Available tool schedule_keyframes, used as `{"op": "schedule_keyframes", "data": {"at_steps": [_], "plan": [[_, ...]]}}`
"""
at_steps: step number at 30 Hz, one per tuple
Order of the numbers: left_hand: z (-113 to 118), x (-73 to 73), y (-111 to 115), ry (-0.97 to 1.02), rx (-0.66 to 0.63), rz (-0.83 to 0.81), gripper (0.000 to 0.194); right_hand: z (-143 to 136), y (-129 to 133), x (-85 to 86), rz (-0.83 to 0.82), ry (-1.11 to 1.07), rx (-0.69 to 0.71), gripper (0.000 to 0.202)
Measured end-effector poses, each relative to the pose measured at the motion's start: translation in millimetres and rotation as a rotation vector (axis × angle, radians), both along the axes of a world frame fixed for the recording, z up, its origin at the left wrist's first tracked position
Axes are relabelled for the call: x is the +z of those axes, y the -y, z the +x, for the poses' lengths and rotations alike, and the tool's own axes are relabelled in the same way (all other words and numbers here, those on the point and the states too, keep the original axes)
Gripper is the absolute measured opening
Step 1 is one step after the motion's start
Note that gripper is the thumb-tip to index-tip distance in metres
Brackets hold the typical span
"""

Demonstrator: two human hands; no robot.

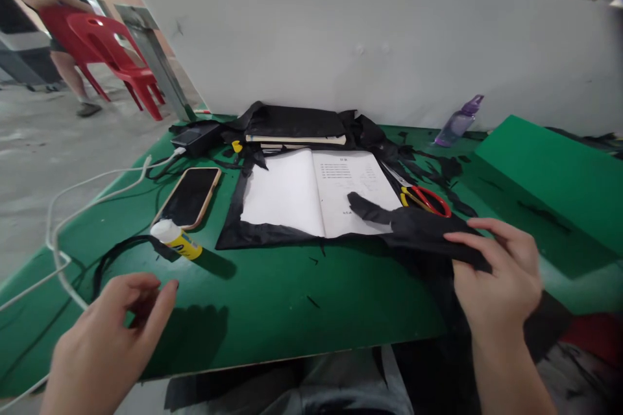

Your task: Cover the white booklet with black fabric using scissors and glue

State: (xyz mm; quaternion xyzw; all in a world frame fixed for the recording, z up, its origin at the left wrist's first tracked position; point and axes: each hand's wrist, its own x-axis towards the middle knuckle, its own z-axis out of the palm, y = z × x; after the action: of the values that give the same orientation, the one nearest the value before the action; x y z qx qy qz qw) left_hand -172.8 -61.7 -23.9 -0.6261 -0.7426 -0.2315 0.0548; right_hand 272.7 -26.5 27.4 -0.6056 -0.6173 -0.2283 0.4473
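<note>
An open book [287, 191] with white pages lies on the green table, black cloth around its edges. At the right, my right hand [501, 272] is closed on a black cloth [428, 230], whose far end lies over the lower right page. My left hand [117, 324] is over the table's near left part, fingers curled but apart, holding nothing. Just beyond it is a yellow glue stick [182, 243] with a white cap. Scissors [426, 200] with red and yellow handles lie at the book's right edge.
A phone [189, 198] and white cables [61, 227] are on the left. Behind the book sits a black-covered stack [296, 123]. A purple bottle [457, 122], black scraps and a green box [549, 188] stand right. A person [63, 19] is near red chairs [117, 52].
</note>
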Motion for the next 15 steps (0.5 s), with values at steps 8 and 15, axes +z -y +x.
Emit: {"op": "schedule_keyframes", "data": {"at_steps": [8,15], "plan": [[68,18.5,7,0.03,-0.512,0.069,0.007,-46,30,-4.9,-0.061,-0.001,0.528,0.032],[115,13.3,0,0.055,-0.658,0.174,0.049,-95,48,-23.1,-0.515,0.09,1.134,0.03]]}}
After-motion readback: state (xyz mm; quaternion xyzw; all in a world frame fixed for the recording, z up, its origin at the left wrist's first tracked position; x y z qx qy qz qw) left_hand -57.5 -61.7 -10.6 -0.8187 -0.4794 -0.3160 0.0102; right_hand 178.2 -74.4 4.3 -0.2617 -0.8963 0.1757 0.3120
